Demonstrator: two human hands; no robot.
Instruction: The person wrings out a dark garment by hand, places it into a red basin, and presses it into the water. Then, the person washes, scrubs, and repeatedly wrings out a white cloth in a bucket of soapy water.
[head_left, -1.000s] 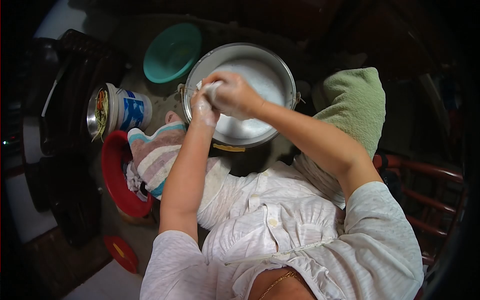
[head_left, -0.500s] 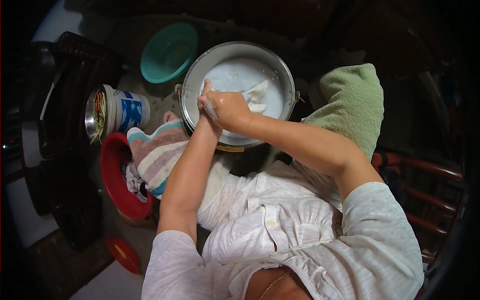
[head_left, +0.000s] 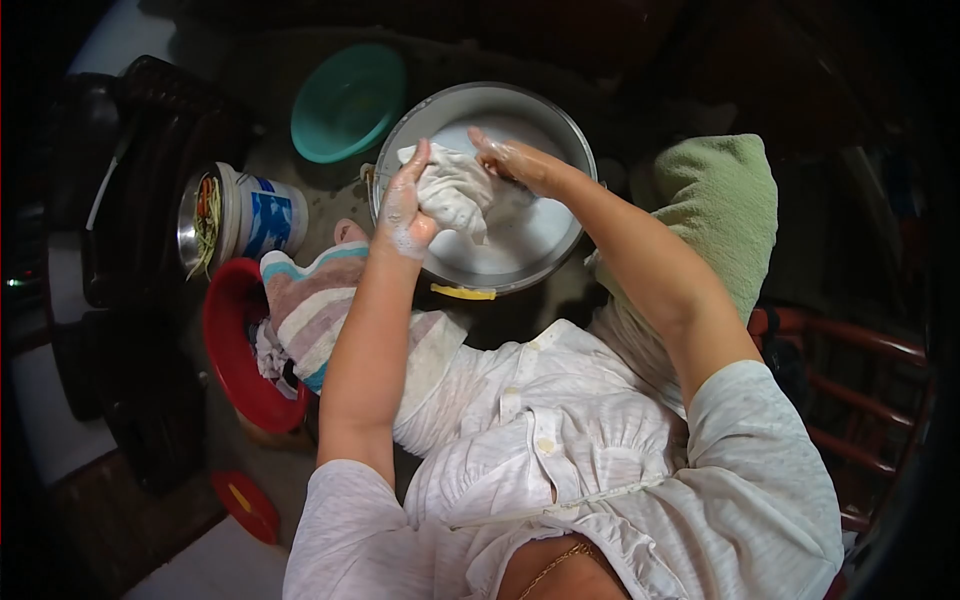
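Note:
A wet, bunched white cloth (head_left: 455, 192) is held in my left hand (head_left: 407, 212) above the large metal pot (head_left: 582, 215). My left thumb points up along the cloth's edge, and suds cover the wrist. Just right of the cloth is my right hand (head_left: 517, 166), soapy, its thumb raised apart from the bent fingers. Its fingertips come close to the cloth; whether they touch it I cannot tell. Cloudy, soapy water (head_left: 535, 235) fills the lower part of the pot, which has a yellow grip (head_left: 463, 292) on the near side.
A green basin (head_left: 322, 148) lies beyond the pot's left side. Left of it stands a white bucket (head_left: 285, 218) with a metal bowl of shredded vegetables (head_left: 207, 215). A red basin (head_left: 222, 330) holds laundry. Towels (head_left: 715, 215) drape my knees; a reddish chair (head_left: 865, 395) stands at right.
My hands were pressed together over the pot's left side; now they are apart, the right one farther right. The white cloth now shows bunched in my left hand, above the water.

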